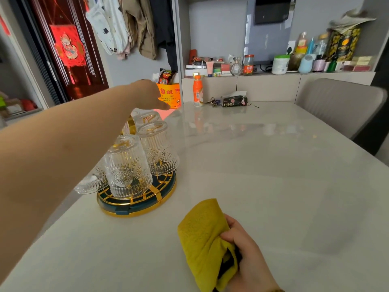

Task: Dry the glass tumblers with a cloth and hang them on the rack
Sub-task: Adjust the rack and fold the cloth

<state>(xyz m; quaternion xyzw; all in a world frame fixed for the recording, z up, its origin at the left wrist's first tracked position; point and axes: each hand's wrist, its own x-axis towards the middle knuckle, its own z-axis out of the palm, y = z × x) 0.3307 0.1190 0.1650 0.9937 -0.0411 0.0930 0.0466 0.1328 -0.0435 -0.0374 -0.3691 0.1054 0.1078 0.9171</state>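
Fingers (233,224) of the right hand (246,256) are wrapped round a bunched yellow cloth (202,239), held low over the near part of the pale marble-look table (273,186). A grey upholstered chair (341,104) stands at the table's far right. The left hand (150,91) is stretched out above the rack; I cannot tell whether its fingers are spread or closed (they are mostly hidden behind the wrist). The round green-and-gold rack (136,205) sits on the table's left side with embossed glass tumblers (128,167) hung upside down on it, one partly hidden under the forearm. At the far edge stand an orange drink bottle (197,90) and a PINO tissue box (233,101), with a bunch of keys (211,101) between them.
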